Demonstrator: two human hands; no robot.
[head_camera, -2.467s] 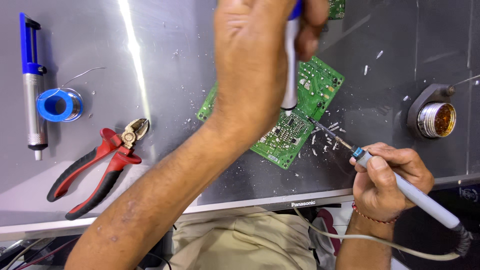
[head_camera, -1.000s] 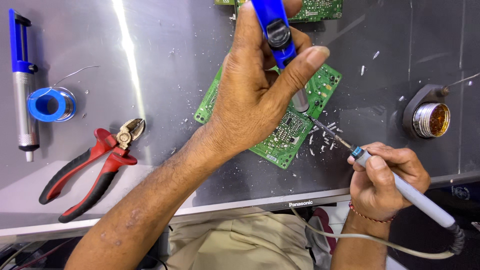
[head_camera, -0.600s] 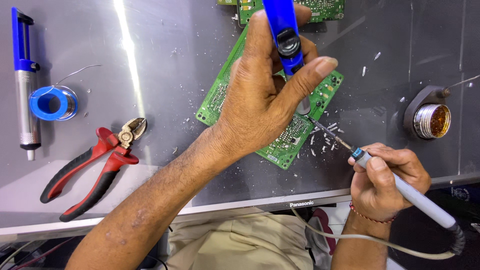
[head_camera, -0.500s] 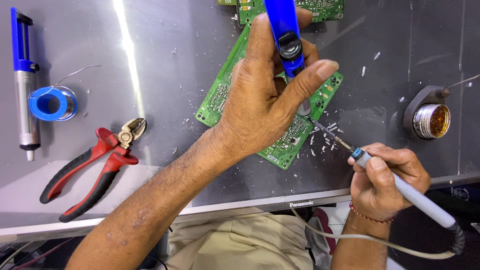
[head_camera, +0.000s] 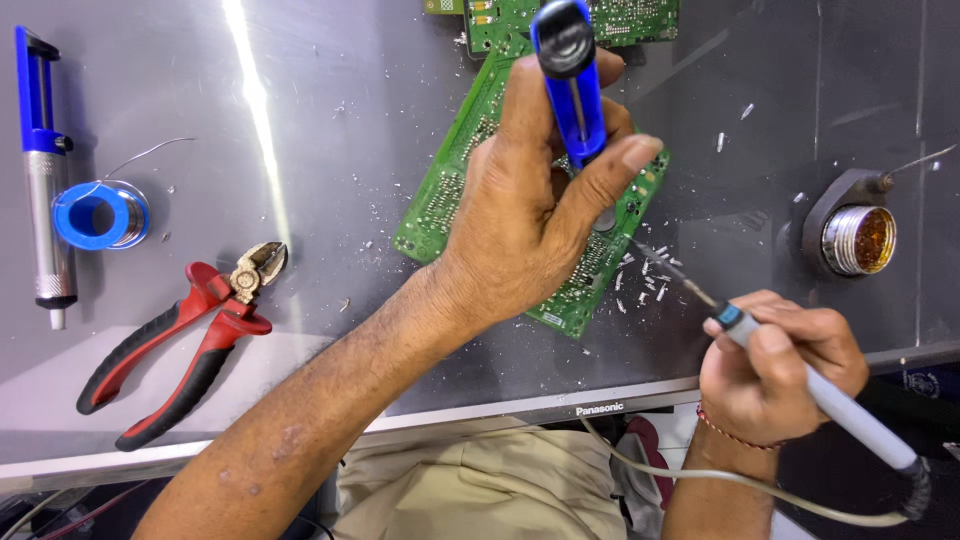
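Holding a soldering iron pen-fashion, the right hand is sitting nearest the viewer at the bench front edge; its grip is closed fully round the pale, smooth, cylindrical handle just behind the blue collar, with a grey cord trailing from the dark rear end. The thin metal tip is pointing up and left, reaching the edge of the green circuit board.

Wrapping a blue desoldering pump, the left hand is lying over the board's middle; its grip is closed round the barrel, thumb pressed along the right side, the round dark plunger cap facing the camera. The pump's nozzle is pointing down at the board beside the iron's tip; whether it is touching cannot be told.

The board, flat and rectangular, is lying tilted on the glossy grey bench, with pale metal snippings scattered beside it.

To the left, red-and-black cutters are lying with worn jaws apart. Beyond them, a blue spool of solder wire is resting just beside a second pump, blue and silver. At right, a round tin of amber flux is sitting in a dark holder. Farthest, another green board is showing at the top edge.
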